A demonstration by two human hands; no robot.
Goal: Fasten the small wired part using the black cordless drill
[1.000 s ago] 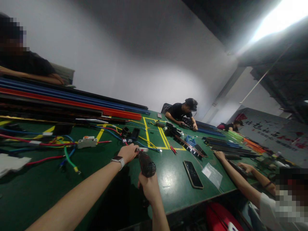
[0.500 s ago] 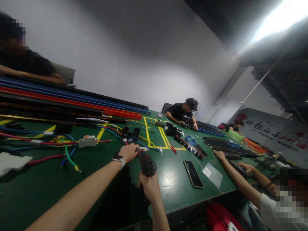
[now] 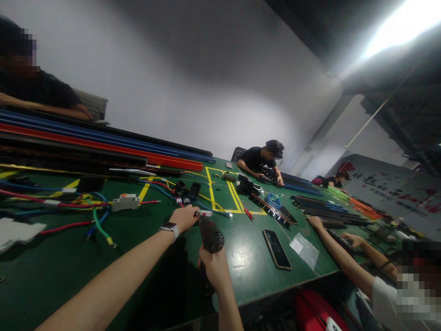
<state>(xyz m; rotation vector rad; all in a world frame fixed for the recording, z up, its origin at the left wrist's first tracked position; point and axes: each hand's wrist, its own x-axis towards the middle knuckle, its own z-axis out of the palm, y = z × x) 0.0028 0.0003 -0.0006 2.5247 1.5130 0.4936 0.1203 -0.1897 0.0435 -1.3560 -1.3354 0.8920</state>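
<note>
My right hand [image 3: 215,267] is wrapped round the grip of a dark cordless drill [image 3: 212,236], whose front end points away from me. Just ahead of it, my left hand [image 3: 185,219], with a watch on the wrist, is closed on a small white block [image 3: 206,213]. Most of that block is hidden by the fingers and the drill, as is the drill's tip. Beyond the left hand lie black connector housings [image 3: 195,191] with blue, red and yellow wires. A white circuit breaker [image 3: 126,202] with wires attached lies on the green table to the left.
Long blue and orange rails [image 3: 165,158] line the far left side of the table [image 3: 241,285]. A phone [image 3: 277,249] and a plastic bag [image 3: 304,250] lie on the right. Co-workers sit beyond the table and at the right, where one person's arms [image 3: 339,248] reach over it.
</note>
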